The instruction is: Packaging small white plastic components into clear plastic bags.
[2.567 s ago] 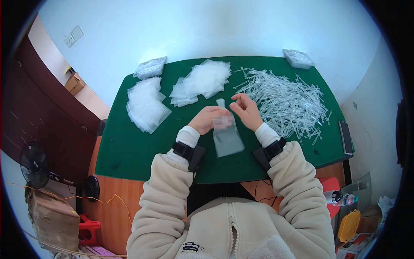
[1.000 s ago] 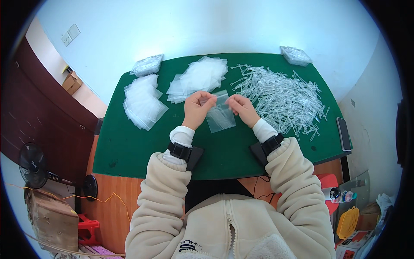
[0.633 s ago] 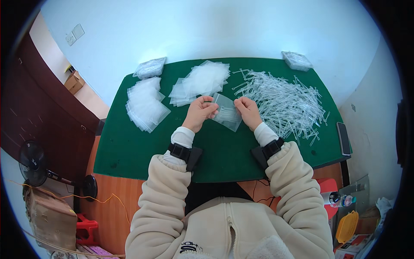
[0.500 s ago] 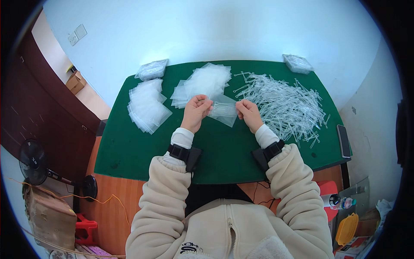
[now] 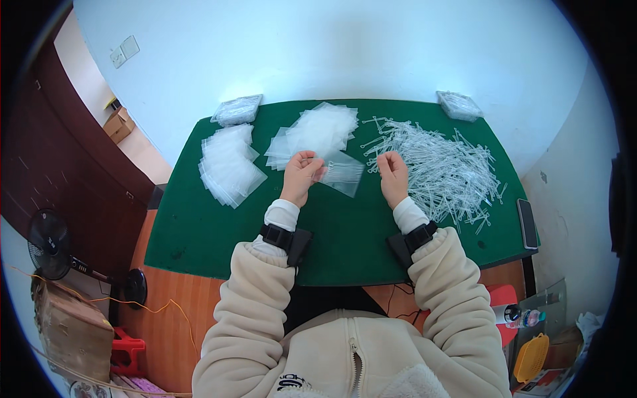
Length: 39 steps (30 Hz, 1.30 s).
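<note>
My left hand pinches the left edge of a small clear plastic bag over the middle of the green table. Inside the bag lie several thin clear plastic sticks with looped ends. A short way to the right, my right hand is apart from the bag, its fingers curled together and nothing visible in them. Right beside that hand spreads a large heap of loose clear sticks. Behind my left hand is a fanned pile of flat clear bags, and another overlapping row of bags lies farther left.
Wrapped clear packs stand at the table's back left and back right. A phone rests at the right edge of the green table. On the floor are a black fan, a cardboard box and a yellow basket.
My right hand has let go of the bag's right edge and moved slightly right, toward the heap. The left hand keeps hold of the bag. The view has shifted slightly.
</note>
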{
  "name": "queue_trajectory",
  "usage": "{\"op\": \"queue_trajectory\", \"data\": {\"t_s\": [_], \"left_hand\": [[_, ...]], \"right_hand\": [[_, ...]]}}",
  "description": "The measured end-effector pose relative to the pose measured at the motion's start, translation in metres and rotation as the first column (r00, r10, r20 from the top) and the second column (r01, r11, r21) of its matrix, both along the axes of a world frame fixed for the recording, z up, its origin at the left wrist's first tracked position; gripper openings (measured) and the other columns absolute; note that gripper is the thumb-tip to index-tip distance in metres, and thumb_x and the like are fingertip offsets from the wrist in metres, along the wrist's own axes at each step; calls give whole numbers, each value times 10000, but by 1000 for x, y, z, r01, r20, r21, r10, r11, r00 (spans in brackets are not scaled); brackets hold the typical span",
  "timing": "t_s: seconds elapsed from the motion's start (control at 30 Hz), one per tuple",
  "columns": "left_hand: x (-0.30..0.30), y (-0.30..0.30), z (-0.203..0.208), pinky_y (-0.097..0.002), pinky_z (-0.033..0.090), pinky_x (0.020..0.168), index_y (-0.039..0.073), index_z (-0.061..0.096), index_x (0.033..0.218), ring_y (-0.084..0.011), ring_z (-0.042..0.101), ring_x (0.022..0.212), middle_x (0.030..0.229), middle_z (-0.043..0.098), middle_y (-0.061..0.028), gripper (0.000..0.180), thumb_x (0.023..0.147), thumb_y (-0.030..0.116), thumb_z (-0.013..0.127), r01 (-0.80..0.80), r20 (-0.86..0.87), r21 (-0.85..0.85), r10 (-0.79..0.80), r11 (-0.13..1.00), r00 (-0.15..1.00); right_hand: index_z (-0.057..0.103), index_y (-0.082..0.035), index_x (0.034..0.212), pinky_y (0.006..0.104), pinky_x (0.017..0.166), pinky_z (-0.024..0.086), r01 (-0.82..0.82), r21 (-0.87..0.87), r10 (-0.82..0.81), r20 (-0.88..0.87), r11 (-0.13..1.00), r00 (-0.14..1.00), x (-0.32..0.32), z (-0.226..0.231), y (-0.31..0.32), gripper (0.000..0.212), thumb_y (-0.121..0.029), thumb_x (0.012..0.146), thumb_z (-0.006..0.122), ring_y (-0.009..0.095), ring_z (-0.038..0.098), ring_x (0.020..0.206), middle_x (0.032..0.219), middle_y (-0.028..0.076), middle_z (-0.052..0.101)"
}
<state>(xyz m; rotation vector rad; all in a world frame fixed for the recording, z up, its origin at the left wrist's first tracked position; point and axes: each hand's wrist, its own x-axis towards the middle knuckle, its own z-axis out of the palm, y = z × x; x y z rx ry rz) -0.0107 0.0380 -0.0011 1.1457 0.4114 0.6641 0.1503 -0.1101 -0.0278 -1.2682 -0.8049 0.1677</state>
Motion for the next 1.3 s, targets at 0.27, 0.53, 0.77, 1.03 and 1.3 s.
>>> {"op": "queue_trajectory", "data": {"t_s": [0.27,0.53,0.77,1.03,1.3], "left_hand": [[-3,-20,7,-307,487,728,43,391,1152,-194,605,806,892,550,-78,402,778,20,539,86,26,-86,-84,993,996],[0,-19,12,-261,488,664,40,375,1174,-176,604,759,896,552,-80,400,803,85,519,235,68,-64,-230,970,971],[0,-12,10,-199,417,569,15,525,1039,-91,540,634,822,593,-46,285,813,175,590,15,-22,142,-12,990,1000],[-3,-11,1,-208,429,567,23,594,878,-88,548,641,757,606,-24,141,783,117,640,223,-221,308,-158,925,962],[-4,-19,2,-206,400,505,11,587,759,-63,502,555,659,575,-7,116,773,114,638,422,-349,482,-273,768,897]], "right_hand": [[525,-53,962,201,586,401,30,-39,1,622,999,783,-33,26,-6,252,-119,753,651,48,504,662,715,-15,542],[486,-33,1046,204,591,435,-322,-116,330,60,940,942,-18,6,-5,337,-12,738,621,65,551,649,745,1,569],[472,-11,1049,191,550,434,-554,-101,537,-155,826,829,-27,15,-6,330,28,744,593,55,534,590,698,-1,559],[493,-13,1014,186,525,410,-540,-142,516,-176,829,838,-24,12,-6,258,-22,781,604,52,522,584,708,3,559],[551,-23,844,174,512,384,-456,-259,453,-76,851,888,-22,8,-4,89,-91,811,598,32,479,553,668,-25,541]]}}
